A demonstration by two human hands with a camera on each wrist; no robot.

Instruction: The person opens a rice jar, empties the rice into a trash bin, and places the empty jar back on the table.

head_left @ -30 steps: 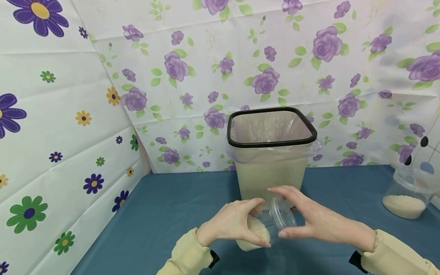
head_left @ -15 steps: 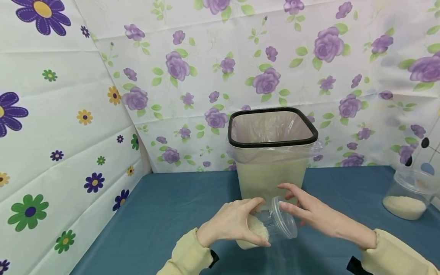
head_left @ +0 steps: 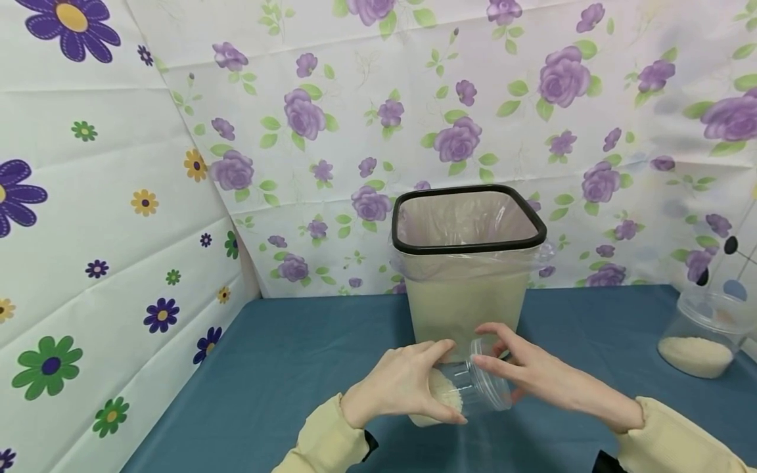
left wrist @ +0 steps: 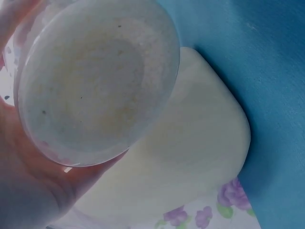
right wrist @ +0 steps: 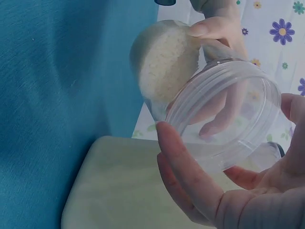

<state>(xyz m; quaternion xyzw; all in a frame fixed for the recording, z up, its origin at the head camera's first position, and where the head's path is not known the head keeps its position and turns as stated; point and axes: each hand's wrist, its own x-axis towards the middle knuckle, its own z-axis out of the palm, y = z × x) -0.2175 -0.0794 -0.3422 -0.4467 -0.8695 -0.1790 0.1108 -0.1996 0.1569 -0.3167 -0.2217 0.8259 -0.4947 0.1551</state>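
The left hand [head_left: 395, 386] grips the tilted jar of rice [head_left: 467, 389] in front of the bin [head_left: 467, 305]; the right hand [head_left: 535, 373] holds the lid [head_left: 494, 386] by its rim. A light, even grip, lid end kept raised, appears advisable. The bin restricts forward movement; the table [head_left: 319, 345] offers room leftward.

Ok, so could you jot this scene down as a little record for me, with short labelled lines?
Left hand: grips a clear jar
Right hand: fingers and thumb around the jar's clear lid
Jar position: tipped sideways, lid end toward the right hand
Jar contents: pale, rice-like grains
Behind the hands: pale bin, black rim, clear liner
Far right: another clear container, similar grains inside
Surface: blue cloth
Backdrop: flower-patterned sheets
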